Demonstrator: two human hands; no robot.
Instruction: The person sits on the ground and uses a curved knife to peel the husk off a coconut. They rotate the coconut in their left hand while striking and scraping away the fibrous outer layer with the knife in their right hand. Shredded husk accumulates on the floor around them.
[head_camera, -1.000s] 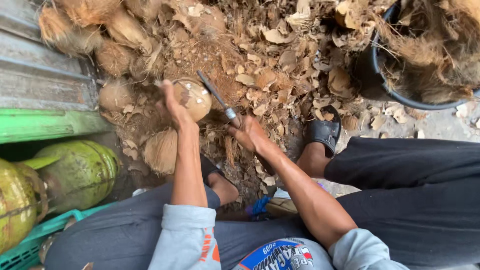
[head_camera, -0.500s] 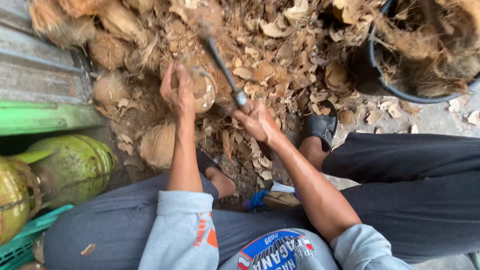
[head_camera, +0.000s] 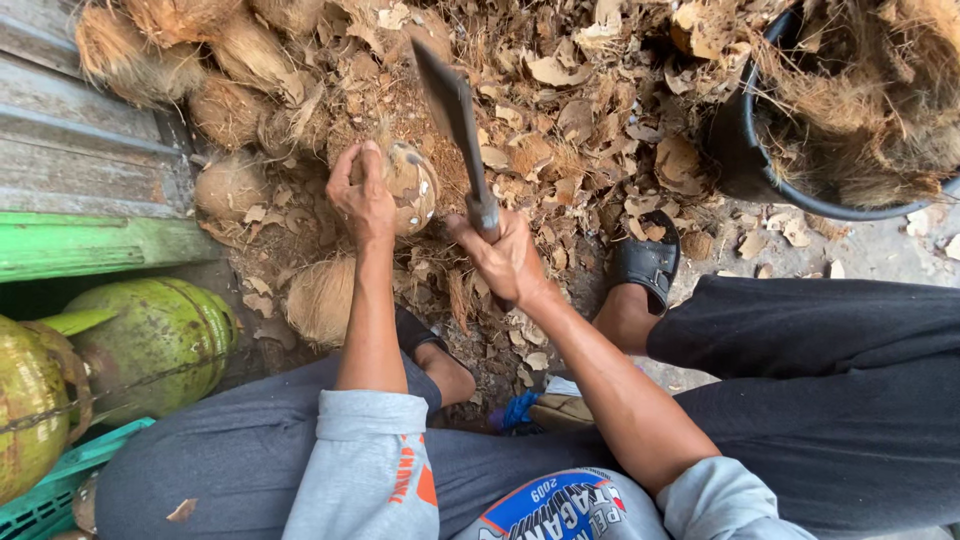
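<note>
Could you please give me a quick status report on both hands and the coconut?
Left hand gripping husked coconut, steadying it on the ground. Right hand shut on cleaver, blade raised above the coconut. Husk scraps all around; nothing between blade and coconut.

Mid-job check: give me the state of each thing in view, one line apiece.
Left hand: gripping the husked coconut.
Husked coconut: mostly stripped, held on the ground.
Right hand: closed round the knife handle.
Knife: raised, blade above the husk litter.
Green coconuts: unhusked, whole.
Black tub: full of husk fibre.
</note>
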